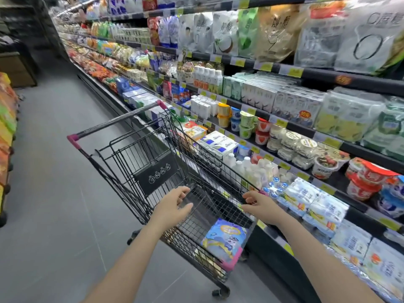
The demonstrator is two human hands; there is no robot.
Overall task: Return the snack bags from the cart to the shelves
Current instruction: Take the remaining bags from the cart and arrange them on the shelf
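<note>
Head view, and we are in a shop aisle: grey floor point(54, 193) on the left, a black wire cart point(153, 162) in the middle, chilled shelves point(328, 75) running down the right. Left hand point(172, 204) is at the cart's near rim, its grip half curled over the wire, fingers bent and thumb apart from them, holding no bag. Down in the near end of the cart lies a blue and white snack bag point(225, 241), tilted against the mesh, with a second pale pack under it that I cannot make out. Right hand point(260, 204) sits on the rim's right corner, grip loosely curled around the edge, nothing pinched. Just beside it, yoghurt packs point(306, 200) fill the lower shelf.
</note>
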